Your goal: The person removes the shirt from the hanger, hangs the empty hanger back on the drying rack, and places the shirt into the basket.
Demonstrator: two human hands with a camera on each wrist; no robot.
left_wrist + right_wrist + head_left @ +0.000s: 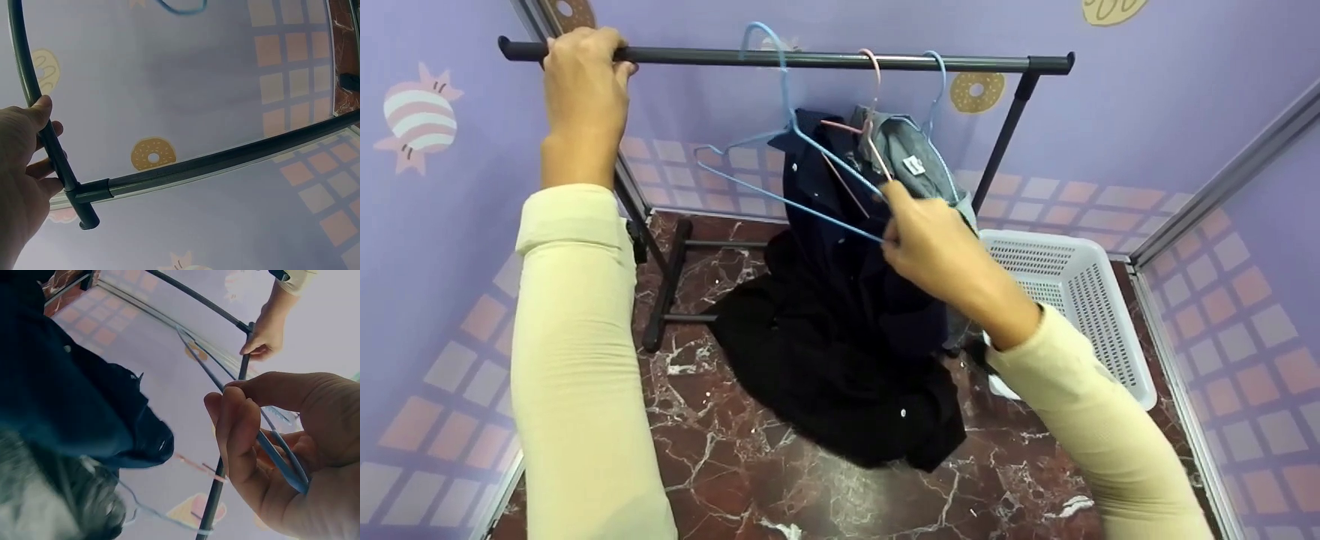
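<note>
While the right hand (934, 244) grips the right end of a light blue hanger (793, 122), the hanger sits in front of the person with its hook up at the level of a dark rail (697, 56); whether the hook bears on the rail cannot be told. Right wrist view: thumb and fingers curled round the hanger's end, bent tip inside the palm. Left hand (585, 82) wrapped round the rail near its left end; in the left wrist view it holds on just beside the joint with an upright post (225, 159). To the right of the held hanger, a pink hanger (877, 75) and a second blue hanger (943, 79) have their hooks over the same rail. A navy shirt (817, 180) hangs behind the held hanger, collar near the pink one. Grey shirt (911, 142), white label at its neck, to the right of the navy shirt, on the second blue hanger. Lower down, a black garment (840, 405) lies spread over the floor (712, 465), with one white button visible; the floor is dark red with pale veins. White slotted basket (1099, 300) on the floor at right, partly hidden by the right arm. Both arms in cream sleeves (577, 337). Lilac wall (690, 97) behind, printed with doughnuts and squares.
</note>
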